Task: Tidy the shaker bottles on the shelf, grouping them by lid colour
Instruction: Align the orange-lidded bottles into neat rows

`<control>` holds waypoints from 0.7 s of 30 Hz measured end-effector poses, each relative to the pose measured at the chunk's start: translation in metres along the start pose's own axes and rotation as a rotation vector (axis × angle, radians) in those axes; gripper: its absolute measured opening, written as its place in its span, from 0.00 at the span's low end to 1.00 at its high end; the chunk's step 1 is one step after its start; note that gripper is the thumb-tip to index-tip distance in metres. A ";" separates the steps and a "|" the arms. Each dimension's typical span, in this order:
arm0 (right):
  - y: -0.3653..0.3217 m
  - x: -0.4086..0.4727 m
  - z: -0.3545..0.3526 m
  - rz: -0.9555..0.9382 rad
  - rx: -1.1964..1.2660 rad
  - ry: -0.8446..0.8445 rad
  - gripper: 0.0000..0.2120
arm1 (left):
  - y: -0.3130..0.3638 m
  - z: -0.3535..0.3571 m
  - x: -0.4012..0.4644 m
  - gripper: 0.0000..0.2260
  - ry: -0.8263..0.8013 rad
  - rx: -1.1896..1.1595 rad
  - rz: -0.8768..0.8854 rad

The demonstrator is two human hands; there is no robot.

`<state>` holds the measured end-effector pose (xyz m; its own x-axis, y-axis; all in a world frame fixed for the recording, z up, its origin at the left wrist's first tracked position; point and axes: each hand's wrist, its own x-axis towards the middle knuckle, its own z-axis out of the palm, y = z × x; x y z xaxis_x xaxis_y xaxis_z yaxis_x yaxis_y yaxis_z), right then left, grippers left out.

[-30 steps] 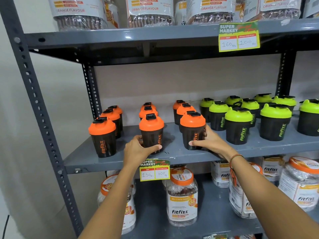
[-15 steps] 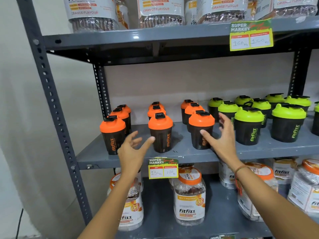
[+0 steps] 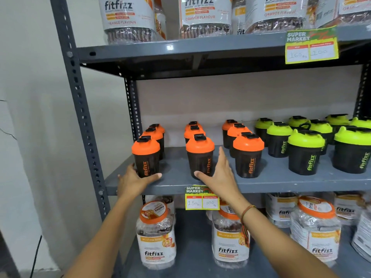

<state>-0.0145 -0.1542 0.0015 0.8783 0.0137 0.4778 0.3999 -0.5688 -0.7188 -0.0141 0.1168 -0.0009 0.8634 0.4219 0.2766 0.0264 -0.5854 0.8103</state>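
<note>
Black shaker bottles stand on the middle grey shelf (image 3: 281,183). Orange-lidded ones form three rows on the left, and green-lidded shakers (image 3: 305,153) stand grouped on the right. My left hand (image 3: 134,181) wraps the base of the front-left orange shaker (image 3: 145,157), thumb in front and fingers behind. My right hand (image 3: 219,173) cups the right side of the front-middle orange shaker (image 3: 200,155). Its fingers are straight and its thumb lies across the base. The front-right orange shaker (image 3: 248,155) stands untouched.
A price tag (image 3: 201,199) hangs from the shelf edge below my hands. Large clear jars (image 3: 156,237) fill the shelf underneath, and more jars (image 3: 128,17) stand on the shelf above. The grey upright post (image 3: 80,109) and a wall bound the left side.
Both hands let go of the middle and right front orange shakers, opened, and shifted one row left. The left now holds the front-left shaker and the right is at the middle one.
</note>
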 end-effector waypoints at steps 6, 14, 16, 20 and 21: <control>-0.004 0.017 0.002 0.046 -0.038 -0.063 0.45 | -0.001 0.003 0.001 0.39 0.082 0.042 -0.006; -0.001 0.021 0.009 0.035 -0.104 -0.053 0.37 | -0.004 0.004 0.000 0.37 0.107 0.026 0.012; -0.001 0.020 0.009 0.032 -0.118 -0.051 0.37 | -0.004 0.004 -0.001 0.36 0.105 0.020 0.013; -0.001 0.019 0.011 0.034 -0.124 -0.044 0.38 | -0.005 0.002 -0.001 0.37 0.093 0.010 0.013; -0.003 0.018 0.010 0.039 -0.130 -0.048 0.38 | -0.005 0.001 -0.001 0.37 0.087 0.010 0.010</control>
<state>0.0028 -0.1442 0.0071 0.9052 0.0275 0.4240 0.3309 -0.6716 -0.6630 -0.0150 0.1185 -0.0059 0.8166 0.4745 0.3287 0.0237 -0.5965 0.8023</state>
